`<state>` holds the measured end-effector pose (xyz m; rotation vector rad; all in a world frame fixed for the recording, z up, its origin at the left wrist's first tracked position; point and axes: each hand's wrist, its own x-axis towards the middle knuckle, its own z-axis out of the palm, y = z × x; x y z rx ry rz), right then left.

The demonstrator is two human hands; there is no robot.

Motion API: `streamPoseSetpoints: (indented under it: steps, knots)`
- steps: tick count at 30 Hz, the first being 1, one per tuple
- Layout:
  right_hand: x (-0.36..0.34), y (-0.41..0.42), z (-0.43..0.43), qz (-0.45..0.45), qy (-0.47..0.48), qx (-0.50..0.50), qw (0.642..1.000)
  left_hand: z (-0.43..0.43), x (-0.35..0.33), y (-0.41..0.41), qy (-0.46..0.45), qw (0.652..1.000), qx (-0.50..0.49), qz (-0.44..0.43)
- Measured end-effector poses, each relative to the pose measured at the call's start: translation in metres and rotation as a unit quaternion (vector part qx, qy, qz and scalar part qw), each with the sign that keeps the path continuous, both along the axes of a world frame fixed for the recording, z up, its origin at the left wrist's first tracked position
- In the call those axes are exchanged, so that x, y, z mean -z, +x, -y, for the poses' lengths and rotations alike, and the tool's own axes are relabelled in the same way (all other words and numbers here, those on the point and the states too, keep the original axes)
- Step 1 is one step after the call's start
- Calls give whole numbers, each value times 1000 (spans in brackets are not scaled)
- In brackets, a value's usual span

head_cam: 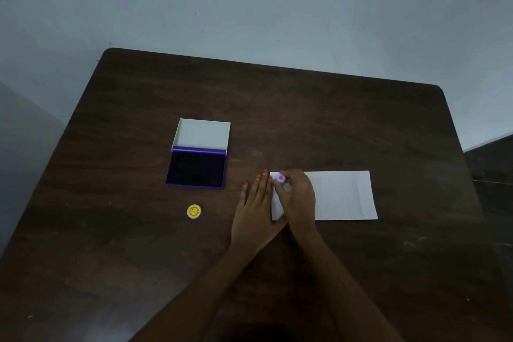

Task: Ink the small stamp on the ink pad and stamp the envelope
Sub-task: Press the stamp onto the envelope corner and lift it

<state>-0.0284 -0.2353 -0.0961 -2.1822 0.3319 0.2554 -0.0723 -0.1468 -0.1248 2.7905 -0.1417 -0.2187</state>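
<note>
A white envelope [338, 195] lies flat on the dark wooden table [277, 108], right of centre. My right hand [298, 197] is shut on a small pale purple stamp [279, 178], which sits at the envelope's upper left corner. My left hand [254, 209] lies flat with fingers spread, along the envelope's left edge. The ink pad [196, 169] is open to the left, its dark pad facing up and its white lid [203, 134] folded back.
A small round yellow cap with a flower face [194, 211] lies on the table in front of the ink pad. The table's far edge meets a pale wall. A dark floor shows at the right.
</note>
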Motion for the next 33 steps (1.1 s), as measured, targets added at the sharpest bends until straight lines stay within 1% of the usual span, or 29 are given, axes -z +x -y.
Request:
streamPoseSetpoints:
  steps: [2, 3, 6, 8, 18, 22, 24, 27, 29, 30, 33]
  knots:
    - [-3, 0, -4, -4, 13, 29, 999, 0, 1, 0, 0, 1000, 3, -3]
    - [-6, -1, -5, 5, 20, 25, 999, -1, 1, -1, -4, 1000, 4, -3]
    - [-8, -2, 2, 41, -5, -60, 997, 0, 1, -2, -18, 1000, 2, 0]
    - [-9, -3, 7, 50, -11, -75, 996, 1, -1, -3, -29, 1000, -1, 6]
    - [-6, 0, 7, 60, -6, -83, 995, 1, -10, -1, -38, 999, -10, 12]
    - [-4, -1, 8, 67, 3, -79, 995, 2, -13, -3, 5, 1000, -7, 29]
    - [-3, -1, 8, 65, 5, -76, 995, 1, -10, -3, 2, 999, -7, 33]
    - [4, -4, 6, 45, 8, -47, 998, -1, -6, -3, -5, 1000, 2, 10]
    - [3, -2, 1, 4, 23, 17, 1000, -1, -3, -2, -1, 1000, 13, -5]
    - [2, 0, 0, -2, 26, 42, 999, -1, -2, -1, -4, 1000, 12, -3]
    - [-6, 5, 1, 17, 18, 68, 997, -1, -2, 0, -11, 1000, 10, 4]
